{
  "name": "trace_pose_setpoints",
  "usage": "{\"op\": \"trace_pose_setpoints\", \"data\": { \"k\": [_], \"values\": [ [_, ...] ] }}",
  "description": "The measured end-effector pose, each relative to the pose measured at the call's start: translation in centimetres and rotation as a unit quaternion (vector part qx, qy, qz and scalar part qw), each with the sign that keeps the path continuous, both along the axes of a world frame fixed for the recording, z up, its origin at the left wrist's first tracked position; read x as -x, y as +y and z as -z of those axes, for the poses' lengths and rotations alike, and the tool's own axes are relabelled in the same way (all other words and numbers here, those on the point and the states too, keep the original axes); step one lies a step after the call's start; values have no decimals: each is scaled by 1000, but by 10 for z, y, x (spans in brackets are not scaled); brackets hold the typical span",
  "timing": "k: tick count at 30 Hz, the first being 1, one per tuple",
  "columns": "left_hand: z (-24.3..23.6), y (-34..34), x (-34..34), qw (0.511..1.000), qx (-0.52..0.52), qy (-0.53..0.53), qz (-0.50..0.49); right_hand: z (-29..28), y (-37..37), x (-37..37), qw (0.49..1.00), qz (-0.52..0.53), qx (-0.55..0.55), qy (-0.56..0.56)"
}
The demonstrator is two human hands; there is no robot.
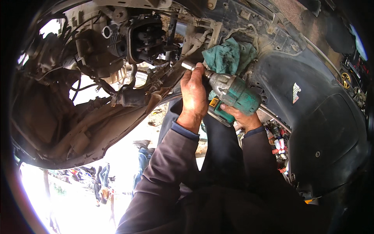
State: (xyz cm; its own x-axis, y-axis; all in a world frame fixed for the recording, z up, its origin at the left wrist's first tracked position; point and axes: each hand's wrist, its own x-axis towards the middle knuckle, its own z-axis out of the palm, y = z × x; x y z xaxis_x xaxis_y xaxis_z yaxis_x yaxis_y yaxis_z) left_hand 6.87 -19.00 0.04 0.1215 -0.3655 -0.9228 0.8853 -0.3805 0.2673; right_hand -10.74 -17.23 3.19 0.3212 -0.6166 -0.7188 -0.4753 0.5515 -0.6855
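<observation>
The left hand (194, 97) covers the stretch between the socket (188, 65) and the drill (239, 95), so how its fingers wrap there is concealed. Most of the right hand's (246, 118) fingers disappear behind the drill, which also blocks the lower part of the rag (221, 58). The panel (315, 117) runs into the dark rim, and its label (296, 93) (a pale scrap) is too small to read. Glare washes out the people (103, 177) at lower left, and the small parts (279, 146) beside the right sleeve (257, 154) blur together.

Green power tool (242, 97), teal rag (222, 56), brown sleeves (170, 156).
</observation>
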Motion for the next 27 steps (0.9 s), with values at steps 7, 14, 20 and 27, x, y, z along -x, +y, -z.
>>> {"op": "trace_pose_setpoints", "data": {
  "k": [7,14,20,27],
  "values": [
    [-16,2,-14,998,-23,-53,3,-5,-3,-20,994,-62,91,-15],
    [21,-7,-48,990,42,-72,-117,15,-23,-71,995,41,-74,-56],
    [34,-8,-54,988,38,-111,-103,20,-12,-87,967,141,-196,-82],
    [25,-22,-48,970,-28,-227,-87,24,-2,-90,952,158,-230,-128]
  ]
}}
